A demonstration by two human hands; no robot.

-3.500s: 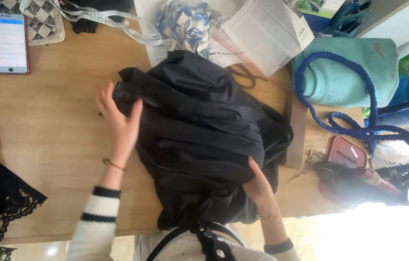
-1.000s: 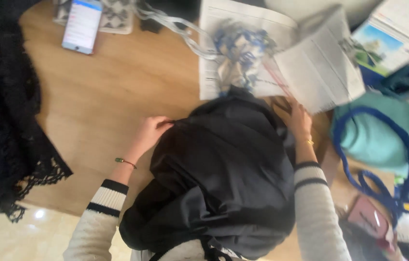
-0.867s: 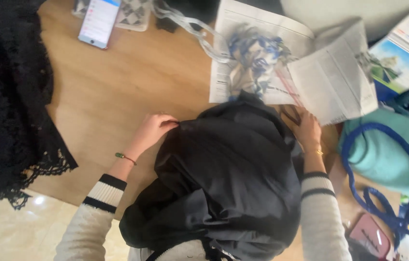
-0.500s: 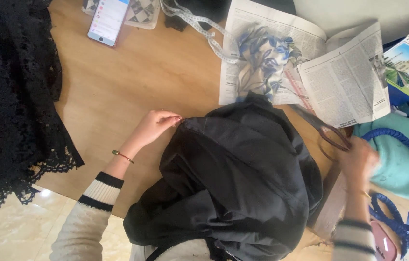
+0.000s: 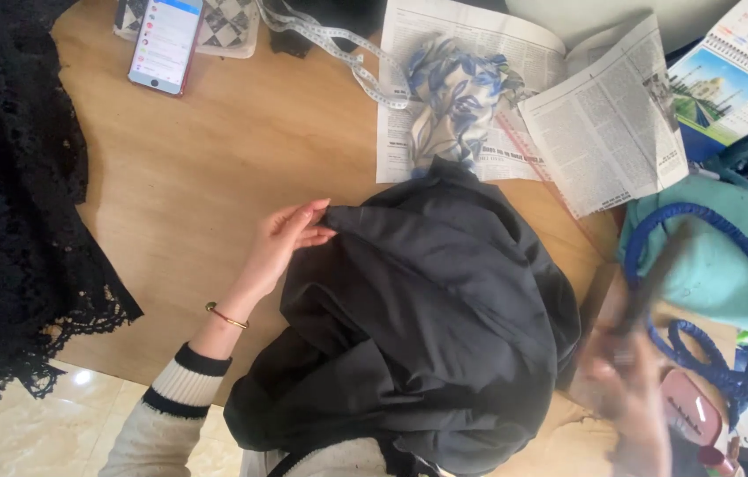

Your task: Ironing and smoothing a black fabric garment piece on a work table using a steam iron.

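The left hand [image 5: 290,238] lies on the table [image 5: 215,159] with its fingers nearly straight and close together, the fingertips pinching or pressing the upper left edge of the black fabric [image 5: 427,327]; whether the edge is truly gripped or only held down cannot be told. The right hand [image 5: 630,389] is a blur at the lower right, off the fabric and just beside the table's right edge; it seems to close around a dark, slim thing that rises toward the blue cord [image 5: 745,291], but what that thing is, and how firmly it is held, cannot be told. The black fabric lies in the middle of the table as a rumpled heap, its folds running in several directions and its lower part hanging toward the person's body, so by this look the smoothing or folding of it is barely begun: only one edge is pulled out to the left, and the rest has yet to be laid flat. Beyond the heap lie an open newspaper [image 5: 595,124] with a blue-patterned cloth [image 5: 458,97] on it, a white measuring tape [image 5: 339,44], and a phone [image 5: 165,40] at the far left. Black lace [image 5: 12,221] covers the table's left side, and a teal bag [image 5: 727,265] sits at the right
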